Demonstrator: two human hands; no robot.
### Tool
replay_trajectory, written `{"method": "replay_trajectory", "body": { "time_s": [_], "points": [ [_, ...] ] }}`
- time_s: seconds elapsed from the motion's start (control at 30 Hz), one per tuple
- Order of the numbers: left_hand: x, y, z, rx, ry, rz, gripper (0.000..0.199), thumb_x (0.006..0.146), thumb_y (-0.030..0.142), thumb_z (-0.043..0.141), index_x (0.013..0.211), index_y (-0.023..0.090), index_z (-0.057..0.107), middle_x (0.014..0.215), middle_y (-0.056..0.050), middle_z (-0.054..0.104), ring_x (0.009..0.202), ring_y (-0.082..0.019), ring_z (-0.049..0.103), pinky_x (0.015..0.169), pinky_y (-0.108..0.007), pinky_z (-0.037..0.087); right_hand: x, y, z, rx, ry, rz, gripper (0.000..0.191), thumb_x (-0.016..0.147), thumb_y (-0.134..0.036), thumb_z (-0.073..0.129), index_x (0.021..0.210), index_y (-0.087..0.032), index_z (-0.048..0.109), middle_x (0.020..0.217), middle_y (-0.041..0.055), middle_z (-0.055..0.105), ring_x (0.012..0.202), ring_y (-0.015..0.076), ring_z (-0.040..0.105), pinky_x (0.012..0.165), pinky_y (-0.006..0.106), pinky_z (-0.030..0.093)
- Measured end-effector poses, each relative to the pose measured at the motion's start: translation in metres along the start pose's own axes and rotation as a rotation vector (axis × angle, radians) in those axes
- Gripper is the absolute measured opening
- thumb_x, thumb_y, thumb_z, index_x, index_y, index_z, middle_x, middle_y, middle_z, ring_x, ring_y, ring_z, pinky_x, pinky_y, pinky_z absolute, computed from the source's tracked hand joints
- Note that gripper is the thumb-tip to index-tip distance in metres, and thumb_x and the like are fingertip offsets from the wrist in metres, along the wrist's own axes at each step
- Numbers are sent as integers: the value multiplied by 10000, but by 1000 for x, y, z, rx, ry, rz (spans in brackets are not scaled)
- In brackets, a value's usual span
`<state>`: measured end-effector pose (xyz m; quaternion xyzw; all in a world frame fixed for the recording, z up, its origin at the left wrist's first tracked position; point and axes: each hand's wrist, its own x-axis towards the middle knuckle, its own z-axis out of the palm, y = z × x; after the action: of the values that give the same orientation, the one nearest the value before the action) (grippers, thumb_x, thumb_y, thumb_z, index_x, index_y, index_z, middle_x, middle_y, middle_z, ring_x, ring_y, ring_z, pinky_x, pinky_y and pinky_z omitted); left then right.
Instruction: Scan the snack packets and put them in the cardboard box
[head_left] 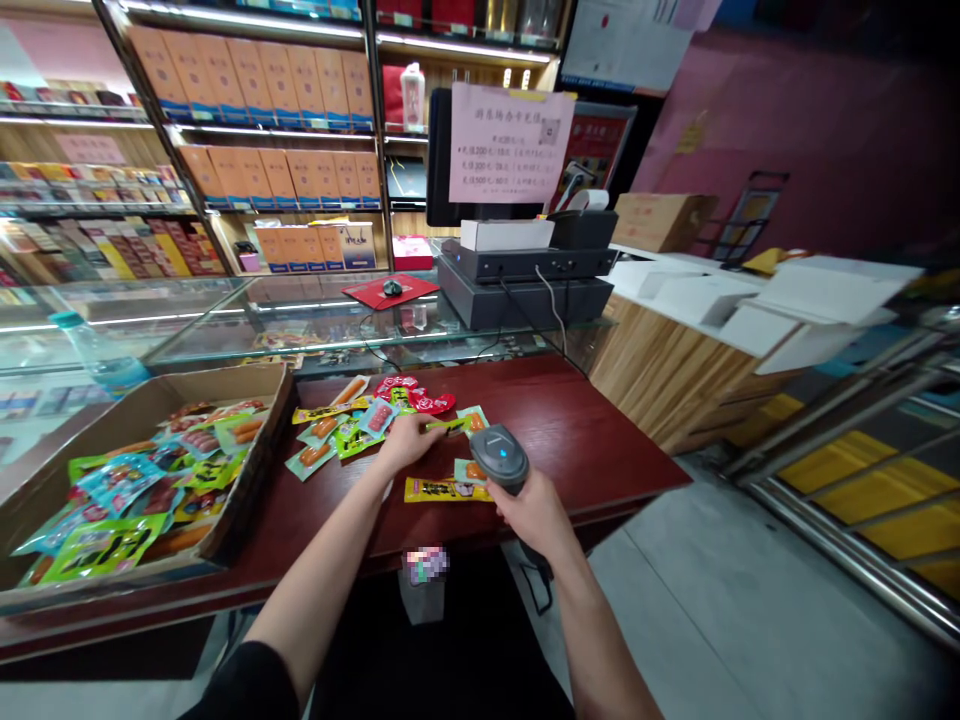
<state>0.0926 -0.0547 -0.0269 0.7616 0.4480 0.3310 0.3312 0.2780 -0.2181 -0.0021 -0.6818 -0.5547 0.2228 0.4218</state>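
1. left sleeve (251,685): plain black and short, its hem edge curving around the arm near the elbow; the cloth is dark throughout, with faint folds.
2. left forearm (326,570): bare from the hem down, slim, narrowing towards the wrist.
3. left hand (409,442): bare.
4. right forearm (600,620): bare along all that shows, slim too.
5. right hand (538,512): bare.
6. lap clothing (469,680): black, too dark for seams or the kind of garment to be told.

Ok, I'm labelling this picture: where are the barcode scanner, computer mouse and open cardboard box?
Barcode scanner (499,456), head view: top of its head.
Computer mouse (392,287), head view: its top.
Open cardboard box (193,390), head view: inner far wall.
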Motion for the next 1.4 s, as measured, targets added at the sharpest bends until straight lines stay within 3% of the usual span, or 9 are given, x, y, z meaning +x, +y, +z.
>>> {"method": "replay_trajectory", "body": {
  "time_s": [0.13, 0.27, 0.4, 0.77, 0.97, 1.13, 1.27, 1.4],
  "points": [
    [-4, -11, -21, -304, 122, -209, 313, 639, 445, 805, 780, 171, 750, 560, 23, 609, 518, -129, 549, 520, -227, 440, -3, -7, 7, 28, -45, -33, 229, 771, -345, 640, 909, -181, 720, 731, 83, 757, 775, 266, 745, 585, 281, 538],
    [-20, -14, -41, -611, 140, -385, 487, 486, 411, 903, 856, 152, 719, 694, 1, 675, 571, -122, 603, 531, -234, 500, -9, -22, 21, 54, -112, -69, 197, 777, -348, 636, 856, -180, 701, 735, 86, 752, 738, 253, 733, 588, 279, 531],
    [-37, -11, -58, -755, 162, -459, 491, 454, 354, 936, 827, 143, 697, 792, -31, 710, 655, -117, 652, 586, -226, 547, -12, -35, 36, 43, -167, -112, 183, 758, -290, 626, 881, -171, 691, 803, 91, 763, 738, 245, 724, 642, 290, 535],
    [-49, -18, -69, -878, 195, -539, 464, 514, 281, 928, 859, 162, 641, 791, -19, 707, 624, -106, 666, 567, -215, 568, -11, -40, 48, -4, -221, -139, 215, 768, -253, 613, 944, -163, 696, 941, 107, 766, 879, 258, 720, 762, 317, 541],
    [-46, -21, -66, -877, 246, -555, 401, 578, 233, 894, 862, 165, 619, 767, -14, 694, 599, -104, 654, 549, -224, 570, -11, -42, 49, -27, -229, -140, 135, 769, -242, 600, 849, -185, 693, 819, 81, 760, 821, 252, 720, 679, 294, 535],
    [-48, -18, -70, -882, 209, -537, 429, 554, 243, 910, 872, 163, 634, 814, -38, 710, 646, -123, 679, 567, -229, 577, -10, -40, 49, -3, -219, -137, 195, 762, -276, 612, 905, -174, 696, 829, 83, 761, 799, 248, 725, 674, 296, 538],
    [-55, -9, -105, -810, 272, -450, 442, 518, 301, 924, 834, 160, 649, 797, -39, 703, 664, -142, 675, 565, -250, 585, -9, -37, 53, -11, -244, -110, 221, 765, -328, 613, 896, -169, 691, 674, 61, 726, 684, 249, 719, 580, 289, 517],
    [-64, 2, -184, -630, 488, -287, 497, 502, 362, 914, 880, 157, 664, 780, -16, 690, 663, -147, 669, 549, -257, 587, -6, -39, 59, -19, -260, -118, 200, 768, -347, 620, 858, -183, 692, 594, 49, 700, 609, 244, 707, 517, 278, 487]
  ]
}}
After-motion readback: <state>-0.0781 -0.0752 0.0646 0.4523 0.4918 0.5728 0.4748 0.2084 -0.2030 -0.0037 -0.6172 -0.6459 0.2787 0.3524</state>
